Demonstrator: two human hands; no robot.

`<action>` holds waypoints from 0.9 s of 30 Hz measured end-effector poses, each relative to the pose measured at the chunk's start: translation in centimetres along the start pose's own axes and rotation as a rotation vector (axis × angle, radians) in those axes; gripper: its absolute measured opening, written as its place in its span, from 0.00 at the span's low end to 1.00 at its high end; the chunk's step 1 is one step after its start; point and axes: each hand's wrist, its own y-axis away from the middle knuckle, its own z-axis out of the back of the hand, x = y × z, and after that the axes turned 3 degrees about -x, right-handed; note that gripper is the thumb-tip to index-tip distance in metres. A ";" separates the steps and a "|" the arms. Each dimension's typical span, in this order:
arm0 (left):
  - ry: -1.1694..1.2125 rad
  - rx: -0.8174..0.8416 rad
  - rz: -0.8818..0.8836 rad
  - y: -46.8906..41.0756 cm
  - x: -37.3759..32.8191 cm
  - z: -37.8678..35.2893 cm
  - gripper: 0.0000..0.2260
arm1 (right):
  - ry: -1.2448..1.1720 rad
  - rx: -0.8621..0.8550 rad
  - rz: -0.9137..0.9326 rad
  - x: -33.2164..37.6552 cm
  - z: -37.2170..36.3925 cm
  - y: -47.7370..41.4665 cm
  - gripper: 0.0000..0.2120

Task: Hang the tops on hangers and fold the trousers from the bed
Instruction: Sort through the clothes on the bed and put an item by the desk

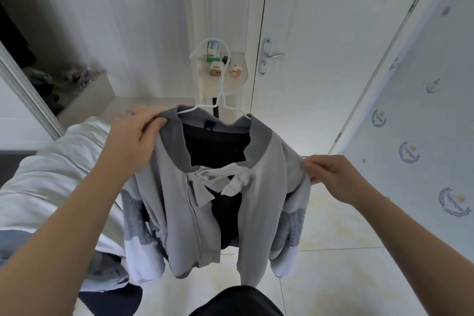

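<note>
A light grey zip jacket (174, 195) with a darker ribbed collar and a black lining hangs in the air in front of me on a white wire hanger (221, 84), whose hook points up. My left hand (133, 136) grips the jacket's left collar and shoulder. My right hand (331, 172) pinches the fabric at the right shoulder. The front is unzipped and the sleeves dangle. The hanger's arms are hidden inside the shoulders.
The bed (51, 182) with white bedding and other clothes lies at the left. A white door with a metal handle (274, 55) stands ahead. A small rounded shelf (230, 77) holds several small items. An open wardrobe (38, 77) is at far left, tiled floor (333, 259) below.
</note>
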 end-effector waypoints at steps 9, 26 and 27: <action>-0.010 0.075 -0.028 -0.6 -0.7 0.9 0.08 | -0.039 -0.154 -0.009 1.9 1.2 -1.1 0.13; 0.139 -0.100 -0.036 -1.2 -2.9 0.1 0.10 | 0.279 -0.246 0.351 8.9 2.1 0.8 0.15; 0.150 -0.085 -0.052 -1.4 -3.3 0.1 0.10 | 0.287 -0.198 0.292 9.3 2.1 0.7 0.17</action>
